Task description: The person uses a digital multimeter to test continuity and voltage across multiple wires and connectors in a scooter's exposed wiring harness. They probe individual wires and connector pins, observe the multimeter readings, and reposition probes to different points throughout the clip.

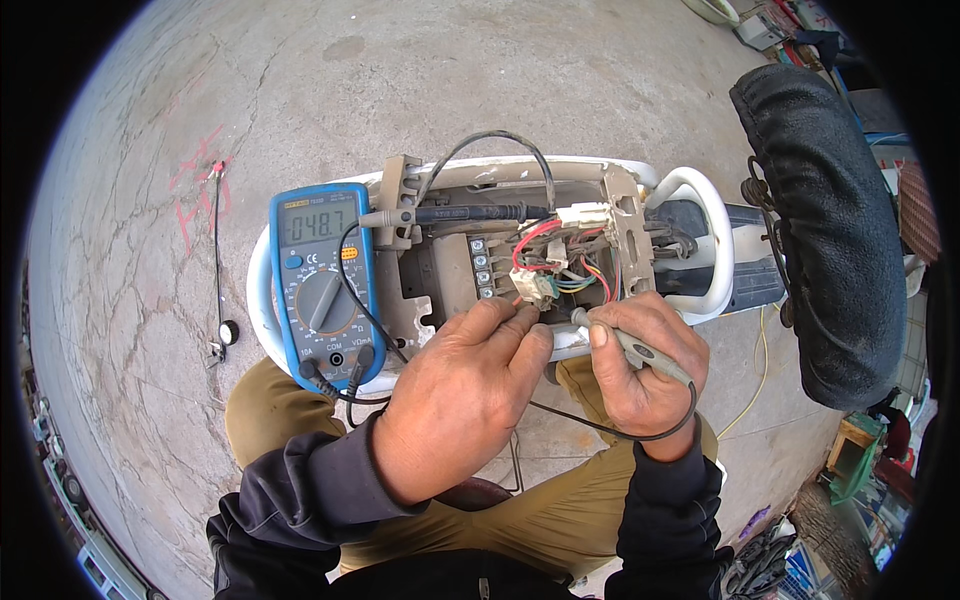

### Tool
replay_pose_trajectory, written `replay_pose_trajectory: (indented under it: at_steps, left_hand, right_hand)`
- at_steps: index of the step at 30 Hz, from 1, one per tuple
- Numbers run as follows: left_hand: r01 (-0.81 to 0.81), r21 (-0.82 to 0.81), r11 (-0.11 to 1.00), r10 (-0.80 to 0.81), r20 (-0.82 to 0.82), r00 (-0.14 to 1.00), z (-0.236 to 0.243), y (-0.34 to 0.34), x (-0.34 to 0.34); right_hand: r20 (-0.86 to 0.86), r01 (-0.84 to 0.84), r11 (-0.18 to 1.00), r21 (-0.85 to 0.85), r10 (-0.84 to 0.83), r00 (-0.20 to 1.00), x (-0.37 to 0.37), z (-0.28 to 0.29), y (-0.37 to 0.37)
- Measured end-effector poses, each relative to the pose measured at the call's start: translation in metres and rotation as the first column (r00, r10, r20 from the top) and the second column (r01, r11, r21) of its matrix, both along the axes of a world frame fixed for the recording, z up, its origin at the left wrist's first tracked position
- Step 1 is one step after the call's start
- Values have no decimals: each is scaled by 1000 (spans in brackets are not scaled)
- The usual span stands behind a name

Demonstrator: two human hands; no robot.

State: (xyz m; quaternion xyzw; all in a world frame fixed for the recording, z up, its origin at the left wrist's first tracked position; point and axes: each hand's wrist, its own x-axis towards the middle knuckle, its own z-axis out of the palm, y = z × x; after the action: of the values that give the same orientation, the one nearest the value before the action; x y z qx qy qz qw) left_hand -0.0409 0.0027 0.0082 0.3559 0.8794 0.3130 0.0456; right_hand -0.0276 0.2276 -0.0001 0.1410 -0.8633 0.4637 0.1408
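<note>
A white-framed chassis (260, 270) holds a screw terminal block (480, 265) and coloured wires (530, 238). My left hand (460, 395) has its fingers curled at a white connector (535, 285), gripping it, with fingertips partly hidden. My right hand (650, 385) pinches a grey test probe (640, 350), its tip at that connector. A blue multimeter (315, 280) rests on the chassis's left end, showing digits, with leads plugged in. A second, dark-handled probe (470, 213) lies across the top, near an upper white connector (585, 214).
A long black padded seat (820, 230) stands at the right. A small round gauge on a cord (228, 332) lies on the cracked concrete floor (150, 280) at left. Clutter (860, 450) lines the right edge. My knees (270, 400) are below the chassis; a yellow cord (760, 380) runs rightward.
</note>
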Motion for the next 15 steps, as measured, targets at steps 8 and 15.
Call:
replay_pose_trajectory:
  at_steps: [8,15]
  left_hand:
    - [-1,9,1000,1,8,1000,1,0,0]
    - [1,6,1000,-1,5,1000,0,0,0]
  right_hand:
    - [9,-4,1000,1,4,1000,0,0,0]
    - [5,0,1000,5,-1,1000,0,0,0]
